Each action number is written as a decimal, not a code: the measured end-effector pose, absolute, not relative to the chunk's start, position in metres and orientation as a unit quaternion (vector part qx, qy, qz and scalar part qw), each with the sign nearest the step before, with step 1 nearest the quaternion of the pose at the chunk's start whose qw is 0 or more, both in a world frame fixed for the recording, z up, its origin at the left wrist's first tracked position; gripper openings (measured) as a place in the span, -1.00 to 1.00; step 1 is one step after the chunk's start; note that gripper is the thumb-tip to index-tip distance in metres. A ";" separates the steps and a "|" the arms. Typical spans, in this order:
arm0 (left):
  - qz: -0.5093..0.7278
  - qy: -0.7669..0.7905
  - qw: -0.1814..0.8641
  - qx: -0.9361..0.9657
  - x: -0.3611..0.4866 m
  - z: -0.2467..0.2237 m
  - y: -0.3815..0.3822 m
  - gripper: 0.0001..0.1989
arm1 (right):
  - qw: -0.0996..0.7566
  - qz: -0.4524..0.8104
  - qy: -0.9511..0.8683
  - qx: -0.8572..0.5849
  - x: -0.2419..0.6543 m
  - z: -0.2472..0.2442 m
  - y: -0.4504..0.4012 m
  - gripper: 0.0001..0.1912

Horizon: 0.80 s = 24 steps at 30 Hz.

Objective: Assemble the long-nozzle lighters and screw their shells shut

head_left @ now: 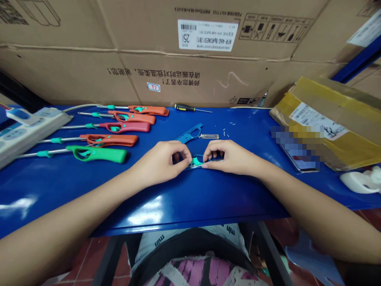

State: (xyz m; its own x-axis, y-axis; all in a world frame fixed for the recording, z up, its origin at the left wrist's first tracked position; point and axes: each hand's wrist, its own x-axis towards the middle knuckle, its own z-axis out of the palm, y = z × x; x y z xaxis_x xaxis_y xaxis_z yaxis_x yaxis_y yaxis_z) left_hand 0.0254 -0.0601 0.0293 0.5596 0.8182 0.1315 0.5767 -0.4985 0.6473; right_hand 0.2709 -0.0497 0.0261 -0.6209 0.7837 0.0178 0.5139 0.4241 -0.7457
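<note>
Both my hands are together at the middle of the blue table, over an opened blue lighter half [193, 167] with a teal trigger piece [197, 161] in it. My left hand [165, 161] pinches its left part between thumb and fingers. With curled fingers, my right hand [233, 157] grips the right end, where a thin shiny metal part [216, 160] shows beneath them. Much of the lighter half is hidden by my fingers. Just beyond my hands lie the other blue shell half [190, 134] and a small clear fuel tank [210, 136].
Several assembled lighters [98, 154], orange, red and green, lie in a row at left beside a white power strip [35, 121]. A black-yellow screwdriver [185, 107] and small screws [225, 133] lie behind. At right are a phone [297, 153] and a taped carton [330, 119].
</note>
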 end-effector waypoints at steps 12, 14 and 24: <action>0.180 0.416 0.258 0.853 0.029 0.027 -0.065 -0.89 | 0.135 0.370 -0.826 -0.403 0.279 0.039 -0.048 -0.93; 0.184 0.414 0.259 0.853 0.029 0.027 -0.066 -0.90 | 0.135 0.376 -0.823 -0.405 0.279 0.039 -0.048 -0.94; 0.207 0.411 0.264 0.848 0.030 0.030 -0.067 -0.89 | 0.131 0.382 -0.826 -0.393 0.283 0.039 -0.048 -0.83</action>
State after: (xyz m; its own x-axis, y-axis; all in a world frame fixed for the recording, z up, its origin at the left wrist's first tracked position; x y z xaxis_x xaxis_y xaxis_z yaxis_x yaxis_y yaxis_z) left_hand 0.0303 -0.0669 0.0300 0.5766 0.8060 0.1339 0.5879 -0.5231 0.6170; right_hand 0.2830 -0.0478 0.0392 -0.6569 0.7494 -0.0837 0.5495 0.3997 -0.7337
